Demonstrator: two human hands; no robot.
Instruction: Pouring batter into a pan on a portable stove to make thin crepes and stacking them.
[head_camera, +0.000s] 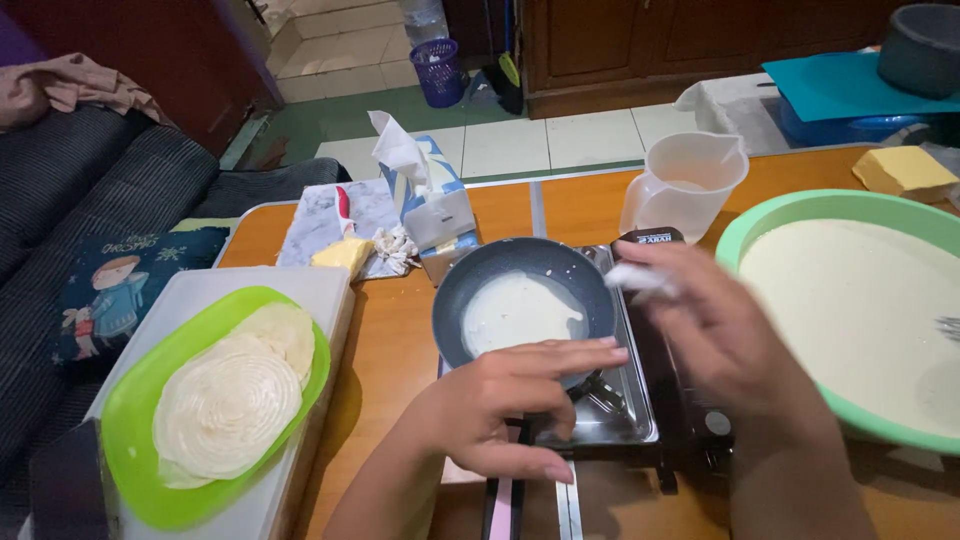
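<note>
From the head camera, a small dark pan (522, 300) sits on a portable gas stove (640, 400) in the middle of the wooden counter (385, 340). Inside the pan lies a thin pool of white batter (518, 312), which covers only a part of the bottom.

The left hand (505, 405) is stretched over the near rim of the pan, with the fingers flat and loose and the thumb below, near the pink pan handle (503, 505). It seems to touch the rim or to hover just above it; I cannot tell which, and it grasps nothing clearly.

The right hand (715, 330) is blurred above the stove, just beside the pan. It pinches a small white piece, maybe a tissue (640, 280), between the fingertips.

The dangers, as I judge them:
- The left hand's fingers are very near to hot metal, so a burn is possible.
- If the tissue is paper, it could catch fire near the burner.
- The batter may set unevenly if the pan is not tilted soon.
- The green bowl (770, 225) of batter reaches the counter edge on the right, and an elbow could push it.

On the left, a green plate (130, 440) holds finished thin crepes (232, 400), well apart from the stove. A plastic jug (685, 180) and a tissue box (432, 205) stand behind the pan.
</note>
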